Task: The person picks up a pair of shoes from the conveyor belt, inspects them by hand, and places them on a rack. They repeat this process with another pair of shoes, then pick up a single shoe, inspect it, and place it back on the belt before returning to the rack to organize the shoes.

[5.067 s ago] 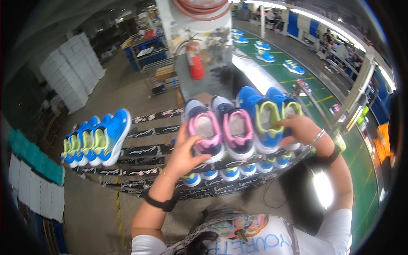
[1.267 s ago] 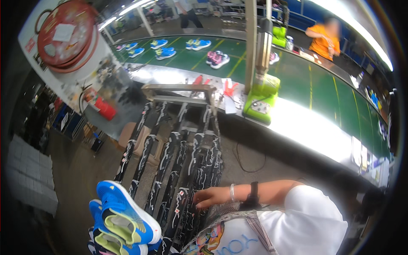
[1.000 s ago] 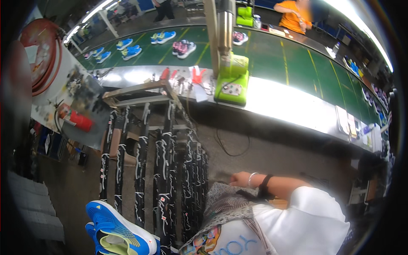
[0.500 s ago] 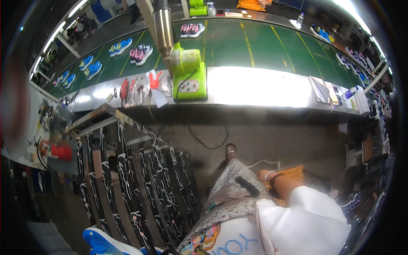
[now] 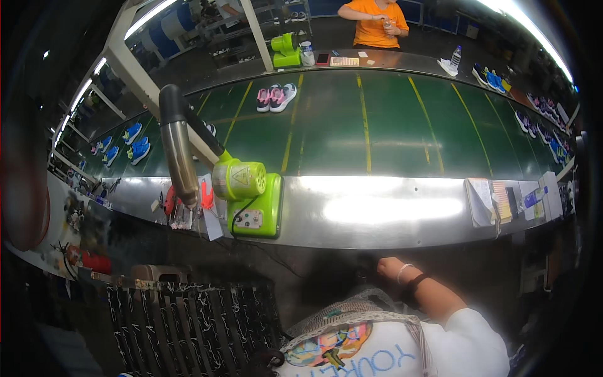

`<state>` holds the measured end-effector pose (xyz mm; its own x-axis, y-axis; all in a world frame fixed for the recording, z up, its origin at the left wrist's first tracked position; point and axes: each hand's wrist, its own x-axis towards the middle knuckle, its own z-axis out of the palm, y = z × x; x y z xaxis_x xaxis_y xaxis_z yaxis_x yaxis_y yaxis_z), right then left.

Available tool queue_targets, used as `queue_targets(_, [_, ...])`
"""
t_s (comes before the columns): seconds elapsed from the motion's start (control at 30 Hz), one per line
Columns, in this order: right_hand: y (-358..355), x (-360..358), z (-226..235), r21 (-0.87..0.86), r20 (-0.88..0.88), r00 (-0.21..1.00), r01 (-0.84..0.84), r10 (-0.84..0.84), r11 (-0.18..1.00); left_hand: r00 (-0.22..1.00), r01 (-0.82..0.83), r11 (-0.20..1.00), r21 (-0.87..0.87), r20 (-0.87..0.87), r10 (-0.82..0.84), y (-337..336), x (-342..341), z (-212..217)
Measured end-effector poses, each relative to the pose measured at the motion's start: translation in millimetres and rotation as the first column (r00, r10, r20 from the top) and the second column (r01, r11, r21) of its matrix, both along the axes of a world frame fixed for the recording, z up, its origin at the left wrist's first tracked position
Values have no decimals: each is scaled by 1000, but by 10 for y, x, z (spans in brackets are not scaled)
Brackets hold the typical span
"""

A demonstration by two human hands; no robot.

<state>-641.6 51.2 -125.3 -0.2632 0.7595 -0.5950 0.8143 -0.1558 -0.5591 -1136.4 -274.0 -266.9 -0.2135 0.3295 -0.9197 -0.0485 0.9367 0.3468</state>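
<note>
1. Right hand (image 5: 389,268) hangs just short of the metal ledge (image 5: 377,217), nearer the wearer than the green blower (image 5: 270,204) and to its right. Its fingers are curled loosely inward; the palm side is hidden, so whether they pinch anything cannot be told.
2. Left hand is out of view; its state cannot be told.
3. Pink-and-navy shoes (image 5: 276,98) stand as a pair on the green belt (image 5: 402,132), beyond the blower and slightly to its right. Blue shoes (image 5: 139,151) sit on the belt well to the blower's left.
4. On the blower's round housing is a triangle label (image 5: 239,176); its small control panel (image 5: 249,218) has marks too tiny to read.
5. Nearer than the blower, the wearer's white shirt (image 5: 465,345) carries big blue capital letters beside a colourful print.
6. To the blower's left and nearer the wearer, a rack (image 5: 239,320) has dark bars with white, script-like strokes, too small to make out.
7. Well right of the blower, a notebook (image 5: 480,202) lies on the ledge; its writing is illegible.
8. Across the belt from the blower, a co-worker in an orange shirt (image 5: 374,31) holds a clear bottle (image 5: 387,26).
</note>
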Motion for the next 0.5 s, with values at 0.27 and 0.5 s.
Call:
queue_targets(0.27, [1189,550,309,86,-164,967,213,-197,973,787,600,696,394,-447,-425,3278,1386,1829])
queue_targets(0.5, [1697,1233,35,-10,321,849,446,-420,895,662,745,269,610,-628,-408,5876,2338,2087])
